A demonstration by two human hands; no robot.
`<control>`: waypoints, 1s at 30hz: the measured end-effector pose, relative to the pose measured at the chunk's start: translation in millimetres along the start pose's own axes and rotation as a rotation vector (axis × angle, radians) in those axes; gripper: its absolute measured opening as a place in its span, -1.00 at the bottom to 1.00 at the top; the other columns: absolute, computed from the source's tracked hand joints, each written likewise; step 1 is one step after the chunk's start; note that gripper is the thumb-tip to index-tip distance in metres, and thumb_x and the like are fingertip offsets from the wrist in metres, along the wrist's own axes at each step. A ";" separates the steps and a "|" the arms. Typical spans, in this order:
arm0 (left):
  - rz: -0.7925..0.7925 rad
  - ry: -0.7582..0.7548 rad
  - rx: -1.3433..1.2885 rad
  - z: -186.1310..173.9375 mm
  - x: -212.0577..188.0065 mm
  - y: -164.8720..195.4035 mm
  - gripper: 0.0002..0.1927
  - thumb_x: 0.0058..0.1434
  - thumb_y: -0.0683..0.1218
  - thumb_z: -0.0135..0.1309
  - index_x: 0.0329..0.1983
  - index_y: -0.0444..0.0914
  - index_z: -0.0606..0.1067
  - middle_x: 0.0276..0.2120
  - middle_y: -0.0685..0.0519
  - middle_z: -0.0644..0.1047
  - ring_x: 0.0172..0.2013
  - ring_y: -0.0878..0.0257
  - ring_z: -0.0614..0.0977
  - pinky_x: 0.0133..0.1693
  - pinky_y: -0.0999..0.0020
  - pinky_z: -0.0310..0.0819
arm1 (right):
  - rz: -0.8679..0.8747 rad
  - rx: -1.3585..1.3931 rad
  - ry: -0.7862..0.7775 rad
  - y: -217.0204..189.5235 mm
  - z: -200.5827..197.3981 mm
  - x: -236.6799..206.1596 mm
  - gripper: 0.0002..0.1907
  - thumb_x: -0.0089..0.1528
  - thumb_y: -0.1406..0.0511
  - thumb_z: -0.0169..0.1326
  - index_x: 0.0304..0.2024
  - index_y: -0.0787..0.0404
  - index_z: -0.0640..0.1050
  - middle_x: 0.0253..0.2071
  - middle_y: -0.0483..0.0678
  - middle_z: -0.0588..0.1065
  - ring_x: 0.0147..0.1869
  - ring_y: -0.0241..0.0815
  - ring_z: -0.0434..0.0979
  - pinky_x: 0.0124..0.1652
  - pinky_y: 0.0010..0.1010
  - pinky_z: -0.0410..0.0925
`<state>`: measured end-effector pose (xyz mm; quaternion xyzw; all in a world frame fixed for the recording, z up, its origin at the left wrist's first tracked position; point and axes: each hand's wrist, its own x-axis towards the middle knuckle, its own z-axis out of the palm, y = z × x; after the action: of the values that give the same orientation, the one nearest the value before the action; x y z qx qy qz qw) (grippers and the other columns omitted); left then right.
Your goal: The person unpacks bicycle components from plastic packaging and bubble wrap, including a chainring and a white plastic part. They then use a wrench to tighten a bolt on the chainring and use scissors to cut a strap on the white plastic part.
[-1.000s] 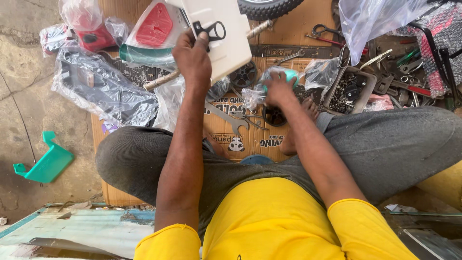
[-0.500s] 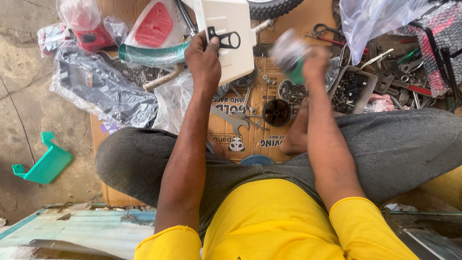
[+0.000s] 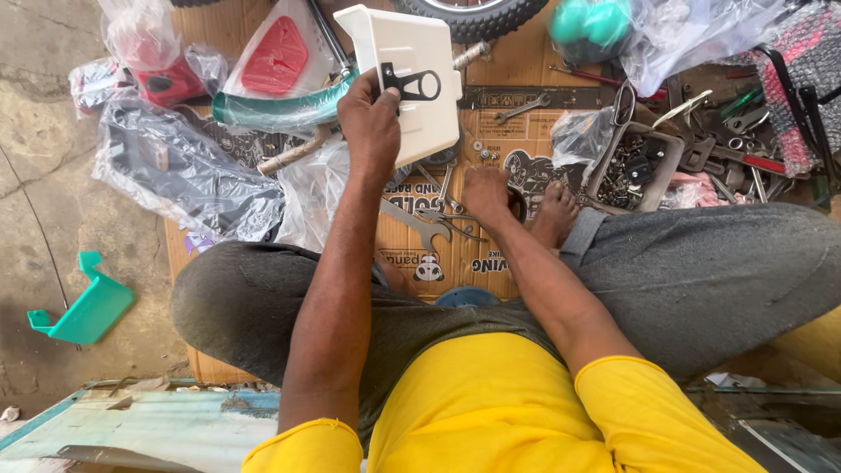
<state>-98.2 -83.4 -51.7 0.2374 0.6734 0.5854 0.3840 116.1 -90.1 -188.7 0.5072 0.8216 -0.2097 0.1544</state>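
Head view: left hand [image 3: 372,123] holds white panel [image 3: 410,74], perhaps plastic.

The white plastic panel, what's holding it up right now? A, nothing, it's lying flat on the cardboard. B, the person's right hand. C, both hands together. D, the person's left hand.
D: the left hand grips the white plastic panel with a black bracket on it, while the right hand is down among the tools on the cardboard.

Cracked grey concrete floor [image 3: 35,175], flattened cardboard sheet [image 3: 526,61] spread over it, daylight.
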 end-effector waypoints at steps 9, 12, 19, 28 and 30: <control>-0.129 -0.075 -0.321 -3.1 6.3 -1.2 -0.65 0.24 -0.32 0.01 0.09 -0.48 0.55 -0.19 -0.06 0.65 -0.27 0.30 0.62 -0.14 0.41 0.54 | 0.355 0.793 0.551 19.5 -65.3 51.3 -0.72 0.35 0.17 0.10 -0.27 0.26 0.60 -0.29 0.03 0.61 -0.20 -0.14 0.65 -0.16 -0.24 0.52; -0.135 -0.102 -0.329 0.5 5.4 -2.4 -0.66 0.27 -0.29 -0.01 0.09 -0.46 0.55 -0.19 -0.05 0.65 -0.26 0.30 0.62 -0.13 0.41 0.55 | 0.114 1.245 0.918 21.3 -139.7 62.2 -0.90 0.25 0.37 0.08 -0.25 0.28 0.58 -0.37 -0.09 0.54 -0.36 -0.27 0.49 -0.35 -0.33 0.45; 0.244 -0.155 0.136 22.6 -4.7 -3.4 -0.70 0.35 -0.25 -0.05 0.09 -0.38 0.56 -0.18 -0.08 0.68 -0.18 0.18 0.69 -0.06 0.27 0.56 | -0.556 0.753 0.877 -38.2 -215.0 9.4 -0.87 0.23 0.48 0.17 -0.17 0.25 0.59 -0.25 -0.05 0.52 -0.23 -0.23 0.56 -0.30 -0.40 0.46; 0.412 -0.094 0.368 22.6 -25.4 7.7 -0.77 0.34 -0.24 -0.02 0.03 -0.30 0.53 -0.25 -0.18 0.59 -0.21 -0.12 0.64 -0.14 0.06 0.47 | -0.621 0.553 0.906 -60.3 -175.4 9.1 -0.79 0.14 0.51 0.27 -0.20 0.25 0.56 -0.21 0.04 0.54 -0.10 0.05 0.59 -0.12 -0.17 0.46; 0.405 -0.076 0.359 22.6 -27.7 13.1 -0.76 0.32 -0.24 0.00 0.03 -0.31 0.54 -0.24 -0.19 0.60 -0.20 -0.10 0.64 -0.12 0.08 0.48 | -0.606 0.585 0.912 -60.4 -174.1 9.2 -0.79 0.15 0.51 0.26 -0.19 0.26 0.56 -0.19 0.04 0.54 -0.11 0.03 0.60 -0.14 -0.20 0.48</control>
<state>-65.5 -88.4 -32.8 0.4533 0.6903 0.5124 0.2357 50.6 -19.8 -31.1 0.3112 0.8209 -0.2225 -0.4240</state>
